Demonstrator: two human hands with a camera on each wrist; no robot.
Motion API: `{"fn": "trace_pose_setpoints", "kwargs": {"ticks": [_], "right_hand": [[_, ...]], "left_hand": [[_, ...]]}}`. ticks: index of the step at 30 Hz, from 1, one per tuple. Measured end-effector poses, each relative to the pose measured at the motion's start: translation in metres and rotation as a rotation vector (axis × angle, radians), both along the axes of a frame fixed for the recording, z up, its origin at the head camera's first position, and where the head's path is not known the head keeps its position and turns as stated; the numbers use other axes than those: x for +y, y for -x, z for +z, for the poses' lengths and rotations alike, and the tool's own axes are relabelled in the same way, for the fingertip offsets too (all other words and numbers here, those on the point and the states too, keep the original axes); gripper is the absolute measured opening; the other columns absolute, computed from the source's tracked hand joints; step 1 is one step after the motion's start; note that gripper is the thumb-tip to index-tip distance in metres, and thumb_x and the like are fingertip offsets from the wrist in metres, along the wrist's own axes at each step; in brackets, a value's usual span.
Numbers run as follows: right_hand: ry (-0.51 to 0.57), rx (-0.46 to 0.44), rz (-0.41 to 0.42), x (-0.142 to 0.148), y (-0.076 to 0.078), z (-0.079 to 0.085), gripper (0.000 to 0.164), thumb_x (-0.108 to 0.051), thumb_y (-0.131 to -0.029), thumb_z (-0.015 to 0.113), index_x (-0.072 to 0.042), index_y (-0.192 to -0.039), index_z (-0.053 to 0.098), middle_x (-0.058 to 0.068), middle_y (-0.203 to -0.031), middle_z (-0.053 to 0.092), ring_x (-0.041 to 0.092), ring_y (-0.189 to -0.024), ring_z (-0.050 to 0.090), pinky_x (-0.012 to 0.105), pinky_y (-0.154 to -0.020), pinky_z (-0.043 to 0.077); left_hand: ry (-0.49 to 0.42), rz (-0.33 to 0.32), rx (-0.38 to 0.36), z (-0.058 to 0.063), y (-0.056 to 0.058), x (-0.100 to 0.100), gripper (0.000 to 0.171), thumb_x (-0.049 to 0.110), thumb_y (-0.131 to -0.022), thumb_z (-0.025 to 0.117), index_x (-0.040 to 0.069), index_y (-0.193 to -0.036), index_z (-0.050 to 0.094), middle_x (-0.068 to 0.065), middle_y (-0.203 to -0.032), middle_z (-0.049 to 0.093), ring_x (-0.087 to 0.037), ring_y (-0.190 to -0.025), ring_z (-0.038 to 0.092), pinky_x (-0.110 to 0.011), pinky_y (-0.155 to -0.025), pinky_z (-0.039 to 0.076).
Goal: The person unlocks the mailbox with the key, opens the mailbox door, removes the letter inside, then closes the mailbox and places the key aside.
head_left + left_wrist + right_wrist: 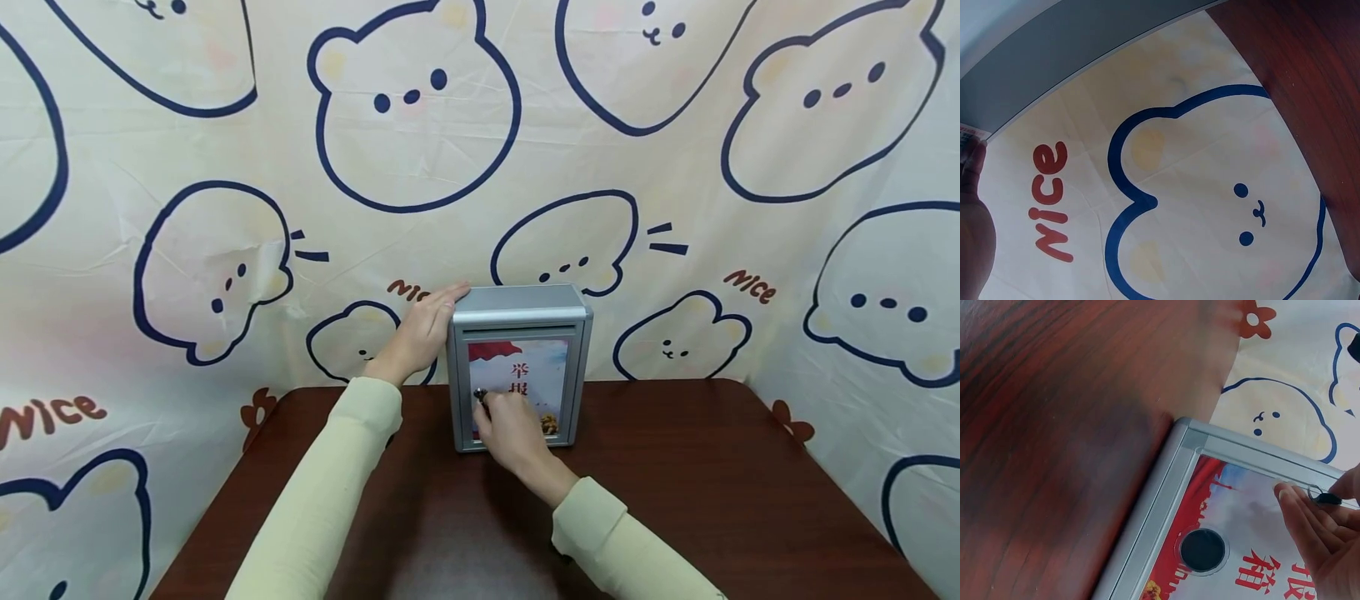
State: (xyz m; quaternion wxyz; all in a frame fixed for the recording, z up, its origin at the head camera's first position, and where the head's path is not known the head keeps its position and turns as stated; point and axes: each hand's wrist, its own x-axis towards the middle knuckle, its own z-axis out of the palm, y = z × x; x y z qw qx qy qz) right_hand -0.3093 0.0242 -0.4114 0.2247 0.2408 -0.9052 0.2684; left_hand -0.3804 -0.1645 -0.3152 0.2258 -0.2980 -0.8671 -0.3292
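A grey metal report box (pixel 518 317) with a slot near its top and a printed poster (pixel 555 367) on its front stands upright on the table. My left hand (pixel 426 329) rests against its upper left corner with fingers extended. At the left wrist view's left edge, part of that hand (pixel 975 231) touches the grey box side (pixel 1085 53). My right hand (pixel 513 425) is at the lower left of the front, pinching a small key with a dark head (pixel 1327 499) and a metal ring (pixel 1314 490) by the frame. The key's tip is hidden.
The box stands near the far edge of the dark red-brown wooden table (pixel 675 467). Behind it hangs a cream cloth (pixel 420 167) with cartoon bears, also covering both sides. A round black disc (pixel 1202 550) sits on the poster.
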Motion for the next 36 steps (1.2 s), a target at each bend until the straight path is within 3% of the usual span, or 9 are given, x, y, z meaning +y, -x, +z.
{"fn": "trace_pose_setpoints", "kwargs": {"ticks": [16,36], "right_hand": [[-0.015,0.003,0.022,0.0015,-0.0011,-0.0009,0.04,-0.016,-0.104,0.058,-0.016,-0.064,0.056,-0.007,-0.054,0.045,0.006,-0.046,0.041,0.022,-0.045,0.037],[-0.041,0.028,0.034,0.0047,-0.0054,-0.0037,0.035,-0.018,-0.104,0.059,-0.015,-0.069,0.06,-0.009,-0.057,0.047,0.005,-0.051,0.046,0.023,-0.049,0.042]], "left_hand": [[-0.009,-0.012,0.001,0.0005,-0.0001,-0.0005,0.052,0.031,-0.112,0.026,0.009,-0.153,0.048,-0.007,-0.16,0.044,-0.02,-0.149,0.037,-0.046,-0.122,0.03],[0.0,-0.014,0.0,0.0008,0.0005,-0.0016,0.051,0.029,-0.111,0.028,0.009,-0.154,0.047,-0.005,-0.16,0.044,-0.02,-0.15,0.036,-0.046,-0.123,0.028]]}}
